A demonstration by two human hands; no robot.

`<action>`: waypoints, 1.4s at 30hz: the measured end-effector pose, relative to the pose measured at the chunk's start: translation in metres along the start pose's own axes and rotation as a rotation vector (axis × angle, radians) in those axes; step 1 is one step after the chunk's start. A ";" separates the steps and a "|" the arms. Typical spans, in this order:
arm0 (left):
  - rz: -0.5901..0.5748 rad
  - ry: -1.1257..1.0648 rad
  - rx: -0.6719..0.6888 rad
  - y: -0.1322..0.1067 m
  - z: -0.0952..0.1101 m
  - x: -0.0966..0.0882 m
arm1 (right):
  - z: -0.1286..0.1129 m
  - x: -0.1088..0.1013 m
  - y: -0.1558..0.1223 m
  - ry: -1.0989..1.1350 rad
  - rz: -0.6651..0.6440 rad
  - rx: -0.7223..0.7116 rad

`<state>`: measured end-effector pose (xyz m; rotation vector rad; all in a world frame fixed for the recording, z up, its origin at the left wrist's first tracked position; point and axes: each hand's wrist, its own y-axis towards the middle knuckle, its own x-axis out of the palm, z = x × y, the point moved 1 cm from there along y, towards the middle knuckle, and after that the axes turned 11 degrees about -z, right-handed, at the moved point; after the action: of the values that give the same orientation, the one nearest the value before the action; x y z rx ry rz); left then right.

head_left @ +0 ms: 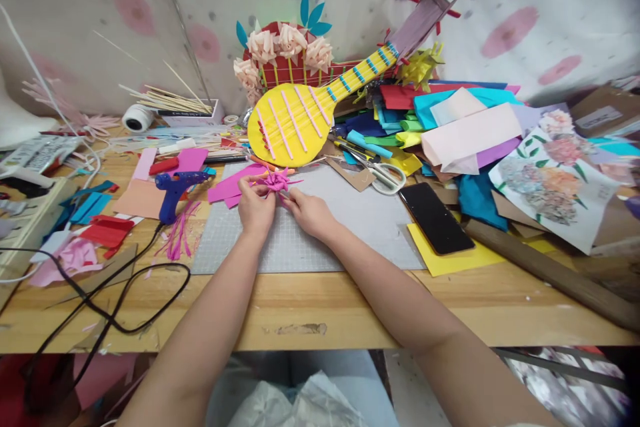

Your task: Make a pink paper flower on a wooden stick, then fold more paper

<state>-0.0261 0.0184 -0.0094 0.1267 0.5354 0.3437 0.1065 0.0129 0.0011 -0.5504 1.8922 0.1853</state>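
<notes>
wooden table (310,300), forearms (215,310) stretched forward, left fingers (249,187) and right fingers (297,199) pinching magenta paper flower (276,180)

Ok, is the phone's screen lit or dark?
Dark: the phone lies face up showing plain black, nothing lit. Whether it is powered, I cannot tell.

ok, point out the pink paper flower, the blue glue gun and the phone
Pink paper flower (277,180): head view, middle of its petals.
Blue glue gun (173,198): head view, upper handle.
Phone (436,219): head view, middle of its dark screen.
</notes>
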 end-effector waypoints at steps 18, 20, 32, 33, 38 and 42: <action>0.006 -0.055 -0.012 0.004 -0.005 0.000 | -0.006 -0.002 0.003 0.024 -0.070 0.023; 0.014 -0.034 -0.050 0.004 -0.004 -0.002 | -0.006 -0.002 0.004 0.022 -0.070 0.019; -0.065 0.023 -0.091 0.006 -0.009 -0.009 | -0.004 -0.004 0.000 -0.021 -0.099 0.019; -0.071 0.034 -0.085 0.006 -0.009 -0.009 | -0.005 -0.004 0.000 -0.020 -0.095 0.013; -0.086 0.095 -0.028 0.003 -0.006 -0.009 | -0.005 -0.004 -0.001 -0.034 -0.071 0.028; -0.142 0.066 0.044 0.000 -0.002 -0.008 | 0.000 -0.003 -0.002 -0.039 -0.049 0.072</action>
<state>-0.0332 0.0161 -0.0071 0.1196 0.6137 0.1982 0.1083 0.0122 0.0039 -0.5404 1.8378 0.0950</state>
